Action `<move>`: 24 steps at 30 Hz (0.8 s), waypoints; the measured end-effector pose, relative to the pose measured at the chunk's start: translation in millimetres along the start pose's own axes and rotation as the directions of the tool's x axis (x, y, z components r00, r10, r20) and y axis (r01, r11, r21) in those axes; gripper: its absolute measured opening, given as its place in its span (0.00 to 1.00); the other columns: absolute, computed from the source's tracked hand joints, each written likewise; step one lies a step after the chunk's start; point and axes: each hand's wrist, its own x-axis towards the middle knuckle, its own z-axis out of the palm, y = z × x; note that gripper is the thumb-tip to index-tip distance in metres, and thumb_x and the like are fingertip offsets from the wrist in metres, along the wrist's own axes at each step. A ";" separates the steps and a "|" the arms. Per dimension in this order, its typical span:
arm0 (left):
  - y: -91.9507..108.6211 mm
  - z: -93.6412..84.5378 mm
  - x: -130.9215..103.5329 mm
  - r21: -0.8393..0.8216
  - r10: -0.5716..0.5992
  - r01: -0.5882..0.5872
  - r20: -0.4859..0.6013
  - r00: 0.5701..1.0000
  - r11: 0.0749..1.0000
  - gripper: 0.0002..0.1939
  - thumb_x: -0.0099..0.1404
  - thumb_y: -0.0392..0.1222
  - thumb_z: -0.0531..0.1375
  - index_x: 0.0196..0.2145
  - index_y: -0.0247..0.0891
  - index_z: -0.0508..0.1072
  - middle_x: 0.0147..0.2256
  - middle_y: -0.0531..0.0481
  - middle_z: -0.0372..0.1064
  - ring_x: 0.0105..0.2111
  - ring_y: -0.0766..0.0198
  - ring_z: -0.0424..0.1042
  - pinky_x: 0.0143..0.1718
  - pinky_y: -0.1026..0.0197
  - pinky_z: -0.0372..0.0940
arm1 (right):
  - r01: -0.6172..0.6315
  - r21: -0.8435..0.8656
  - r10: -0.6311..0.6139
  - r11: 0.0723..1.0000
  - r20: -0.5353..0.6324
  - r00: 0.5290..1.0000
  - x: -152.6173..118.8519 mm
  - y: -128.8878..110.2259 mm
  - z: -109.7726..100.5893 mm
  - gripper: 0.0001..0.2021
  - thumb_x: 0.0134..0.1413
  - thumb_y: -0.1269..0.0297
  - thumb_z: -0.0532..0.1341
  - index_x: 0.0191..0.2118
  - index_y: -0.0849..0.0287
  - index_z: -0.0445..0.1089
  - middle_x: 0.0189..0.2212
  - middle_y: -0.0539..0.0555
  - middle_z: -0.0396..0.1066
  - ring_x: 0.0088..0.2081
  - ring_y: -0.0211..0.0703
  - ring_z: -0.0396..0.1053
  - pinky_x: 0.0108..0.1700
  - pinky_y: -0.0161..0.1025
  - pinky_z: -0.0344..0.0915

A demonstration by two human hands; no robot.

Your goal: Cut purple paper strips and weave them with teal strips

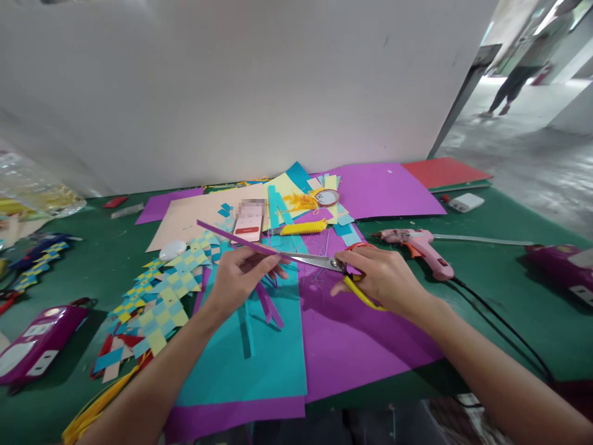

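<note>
My left hand (243, 275) is closed on a purple paper strip (231, 237), pinching it near its right end. Scissors (319, 262) with red and yellow handles are in my right hand (380, 275), fingers in the loops. Their blades point left and meet the strip's end by my left fingertips; whether they cut into it I cannot tell. Below my left hand, more purple strips (269, 304) and a teal strip (246, 327) lie on a teal sheet (273, 371). A large purple sheet (352, 346) lies under the scissors.
Woven checkered paper pieces (162, 303) lie left of the hands. Beyond are a phone (249, 224), a yellow-handled cutter (303, 228) and a round mirror-like disc (327, 197). A pink glue gun (419, 244) trails its cord at right. A person (519, 74) stands far off.
</note>
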 end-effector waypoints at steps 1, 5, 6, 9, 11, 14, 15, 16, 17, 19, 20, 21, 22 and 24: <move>0.0 -0.1 0.0 -0.017 0.003 -0.003 0.000 1.000 1.000 0.09 0.63 0.42 0.62 0.31 0.33 0.78 0.25 0.47 0.77 0.25 0.62 0.76 0.28 0.63 0.71 | -0.007 -0.006 0.007 1.000 0.007 1.000 0.1 -0.1 -0.8 0.22 0.58 0.45 0.57 0.37 0.62 0.73 0.27 0.55 0.72 0.28 0.40 0.69 0.29 0.35 0.56; -2.8 3.3 -1.8 -0.074 -0.026 0.030 0.065 0.998 0.997 0.09 0.63 0.42 0.62 0.31 0.33 0.78 0.25 0.48 0.77 0.25 0.61 0.76 0.28 0.63 0.70 | -0.032 -0.030 0.033 0.999 0.040 0.999 0.6 -2.9 -2.4 0.23 0.57 0.43 0.57 0.41 0.61 0.73 0.31 0.56 0.74 0.32 0.42 0.70 0.29 0.35 0.55; -3.9 4.4 -2.3 -0.083 -0.035 0.043 0.087 0.996 0.996 0.09 0.63 0.43 0.62 0.31 0.33 0.78 0.25 0.48 0.77 0.25 0.61 0.76 0.27 0.63 0.70 | -0.033 -0.034 0.035 0.999 0.044 0.998 0.8 -3.8 -2.2 0.23 0.57 0.43 0.57 0.41 0.60 0.72 0.32 0.56 0.74 0.33 0.42 0.70 0.29 0.35 0.55; -7.7 7.2 -3.4 -0.087 -0.064 0.075 0.129 0.990 0.993 0.10 0.63 0.44 0.62 0.32 0.34 0.77 0.25 0.48 0.77 0.26 0.61 0.76 0.28 0.63 0.68 | -0.028 -0.042 0.030 0.999 0.045 0.999 0.6 -5.8 -0.6 0.23 0.57 0.43 0.57 0.41 0.60 0.72 0.32 0.56 0.74 0.32 0.42 0.69 0.28 0.35 0.54; -9.7 8.2 -3.6 -0.085 -0.077 0.089 0.133 0.988 0.992 0.11 0.63 0.45 0.61 0.33 0.34 0.77 0.26 0.47 0.77 0.26 0.61 0.76 0.28 0.62 0.68 | -0.028 -0.055 0.030 0.998 0.037 0.999 0.2 -6.6 1.0 0.22 0.58 0.44 0.56 0.41 0.60 0.72 0.32 0.56 0.74 0.31 0.42 0.69 0.28 0.35 0.53; -11.5 8.9 -4.1 -0.079 -0.093 0.103 0.127 0.988 0.991 0.12 0.64 0.45 0.61 0.33 0.33 0.77 0.27 0.46 0.78 0.26 0.60 0.76 0.28 0.61 0.68 | -0.033 -0.084 0.036 0.996 0.029 0.999 -0.6 -7.3 3.1 0.21 0.59 0.46 0.56 0.40 0.60 0.73 0.32 0.56 0.74 0.31 0.42 0.69 0.27 0.35 0.52; -11.5 9.1 -4.3 -0.077 -0.098 0.108 0.125 0.987 0.991 0.12 0.64 0.45 0.61 0.33 0.32 0.77 0.27 0.46 0.78 0.26 0.60 0.76 0.29 0.61 0.68 | -0.029 -0.091 0.032 0.995 0.024 0.999 -0.8 -7.5 3.5 0.21 0.59 0.46 0.56 0.40 0.60 0.73 0.32 0.56 0.74 0.31 0.42 0.69 0.27 0.36 0.52; -11.2 9.4 -4.5 -0.075 -0.102 0.112 0.123 0.987 0.991 0.12 0.64 0.45 0.61 0.32 0.32 0.77 0.27 0.45 0.78 0.26 0.60 0.76 0.29 0.61 0.68 | -0.022 -0.095 0.024 0.995 0.020 0.999 -0.9 -7.6 3.7 0.20 0.59 0.46 0.56 0.39 0.60 0.73 0.31 0.56 0.74 0.31 0.42 0.69 0.27 0.36 0.52; -10.6 9.6 -4.7 -0.076 -0.106 0.116 0.121 0.987 0.990 0.12 0.64 0.45 0.61 0.32 0.32 0.77 0.26 0.45 0.78 0.26 0.59 0.76 0.29 0.61 0.68 | -0.014 -0.098 0.015 0.995 0.017 1.000 -0.9 -7.7 3.9 0.20 0.59 0.47 0.56 0.39 0.61 0.73 0.31 0.56 0.74 0.30 0.41 0.69 0.27 0.36 0.52; -8.8 10.3 -5.0 -0.079 -0.114 0.123 0.116 0.987 0.989 0.12 0.63 0.45 0.61 0.32 0.32 0.77 0.26 0.45 0.78 0.26 0.59 0.76 0.29 0.61 0.68 | 0.000 -0.105 0.001 0.994 0.010 1.000 -0.9 -7.7 3.7 0.19 0.59 0.48 0.57 0.39 0.61 0.72 0.29 0.55 0.74 0.29 0.41 0.69 0.27 0.36 0.52; -7.8 10.6 -5.1 -0.081 -0.115 0.125 0.114 0.987 0.989 0.12 0.63 0.45 0.61 0.32 0.32 0.77 0.26 0.45 0.78 0.26 0.59 0.76 0.29 0.61 0.68 | 0.004 -0.111 -0.002 0.994 0.010 1.000 -0.8 -7.6 3.6 0.19 0.59 0.48 0.57 0.38 0.61 0.72 0.29 0.55 0.73 0.29 0.41 0.69 0.27 0.36 0.52; -6.8 10.9 -5.1 -0.082 -0.116 0.126 0.109 0.987 0.989 0.11 0.63 0.45 0.62 0.32 0.32 0.77 0.26 0.45 0.78 0.26 0.59 0.76 0.29 0.61 0.69 | 0.005 -0.117 -0.004 0.993 0.010 1.000 -0.8 -7.5 3.4 0.18 0.59 0.49 0.57 0.38 0.61 0.72 0.28 0.55 0.73 0.29 0.41 0.69 0.27 0.36 0.52; -6.0 11.1 -5.1 -0.080 -0.117 0.126 0.106 0.987 0.989 0.11 0.63 0.45 0.62 0.32 0.32 0.78 0.26 0.45 0.78 0.26 0.59 0.77 0.29 0.61 0.69 | 0.006 -0.122 -0.005 0.993 0.006 1.000 -0.8 -7.3 3.2 0.18 0.59 0.49 0.57 0.37 0.61 0.72 0.28 0.55 0.73 0.28 0.40 0.69 0.27 0.36 0.52; -5.0 11.4 -5.1 -0.068 -0.115 0.123 0.103 0.988 0.990 0.12 0.62 0.45 0.62 0.32 0.32 0.78 0.26 0.45 0.78 0.26 0.59 0.77 0.29 0.61 0.69 | 0.014 -0.124 -0.014 0.992 -0.001 1.000 -0.6 -7.1 2.8 0.18 0.59 0.49 0.57 0.37 0.61 0.72 0.27 0.54 0.73 0.28 0.40 0.69 0.27 0.37 0.52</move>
